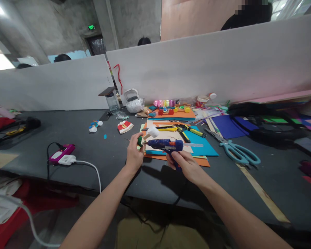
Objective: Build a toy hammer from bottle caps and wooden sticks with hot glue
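Note:
My right hand [185,164] is wrapped round the handle of a blue hot glue gun [164,144], with a clear glue stick [193,145] poking out of its back end. The gun's nozzle points left, at a small piece with a green end [140,140] and a white cylinder [152,131]. That piece is pinched in the fingers of my left hand [135,152]. Whether the nozzle touches it, I cannot tell. Beneath both hands lie stacked coloured sheets [207,148] with yellow-black cutters [194,130] on top.
Light-blue scissors [235,150] lie to the right. A foil-covered kettle [134,102] and a glass jar [112,103] stand near the white partition [197,65]. At left sits a purple power strip [62,154] with a white plug and cable. Other people's heads show beyond the partition.

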Demonstrator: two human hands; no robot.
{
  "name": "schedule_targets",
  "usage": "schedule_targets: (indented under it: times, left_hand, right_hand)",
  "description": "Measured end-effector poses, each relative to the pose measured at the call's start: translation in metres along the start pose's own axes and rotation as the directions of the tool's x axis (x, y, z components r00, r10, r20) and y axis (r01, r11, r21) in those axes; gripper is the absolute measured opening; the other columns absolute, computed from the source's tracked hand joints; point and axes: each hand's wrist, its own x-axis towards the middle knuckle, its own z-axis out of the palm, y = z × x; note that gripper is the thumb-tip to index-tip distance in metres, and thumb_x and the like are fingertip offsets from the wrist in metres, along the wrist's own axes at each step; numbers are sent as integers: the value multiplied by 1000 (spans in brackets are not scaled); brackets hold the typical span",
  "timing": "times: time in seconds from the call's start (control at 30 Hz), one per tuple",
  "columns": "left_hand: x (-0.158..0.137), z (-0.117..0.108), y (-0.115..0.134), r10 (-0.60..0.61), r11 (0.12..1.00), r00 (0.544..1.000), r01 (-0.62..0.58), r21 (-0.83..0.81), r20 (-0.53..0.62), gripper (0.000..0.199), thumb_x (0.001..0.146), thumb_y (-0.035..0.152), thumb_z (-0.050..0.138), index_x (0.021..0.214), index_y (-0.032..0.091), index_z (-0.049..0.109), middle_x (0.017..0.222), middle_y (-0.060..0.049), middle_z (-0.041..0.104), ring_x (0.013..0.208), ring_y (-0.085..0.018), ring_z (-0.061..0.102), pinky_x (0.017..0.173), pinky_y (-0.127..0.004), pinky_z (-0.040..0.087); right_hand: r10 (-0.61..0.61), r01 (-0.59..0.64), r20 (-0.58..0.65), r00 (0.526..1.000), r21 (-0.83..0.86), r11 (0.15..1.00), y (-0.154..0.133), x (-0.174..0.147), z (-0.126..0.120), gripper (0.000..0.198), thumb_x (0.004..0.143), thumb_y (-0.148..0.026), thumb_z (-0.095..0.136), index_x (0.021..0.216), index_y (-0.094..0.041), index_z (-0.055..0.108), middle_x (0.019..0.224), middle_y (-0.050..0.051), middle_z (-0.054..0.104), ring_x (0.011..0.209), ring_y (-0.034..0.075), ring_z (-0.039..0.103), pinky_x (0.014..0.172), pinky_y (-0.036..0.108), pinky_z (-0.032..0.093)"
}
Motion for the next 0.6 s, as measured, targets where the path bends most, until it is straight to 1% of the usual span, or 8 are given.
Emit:
schedule_targets:
  times: [0.1,0.37,0.6]
  left_hand:
    - [0,1,0,2,1000,1000,-2,-1,0,46,77,2,53,120,20,55,117,-9,63,110,-22,60,96,-35,49]
    - [0,0,3,15,1000,1000,-15,-4,9,36,83,9,55,118,20,57,114,-10,63,107,-21,61,94,-35,49]
    - [0,1,5,-2,1000,1000,2,-13,10,35,83,9,56,116,19,57,114,-10,64,107,-21,60,95,-34,48]
  right_hand:
    - [3,-3,-11,1000,-1,1000,1,1,1,54,95,-63,38,65,-19,48,61,0,49,59,14,46,60,29,35]
    - [-11,10,-44,999,-26,1000,6,2,1,51,97,-59,37,68,-19,49,63,0,50,60,13,47,61,29,35]
    - [-7,4,-75,997,-38,999,7,3,2,52,96,-60,40,66,-19,50,62,0,50,61,14,45,60,28,34]
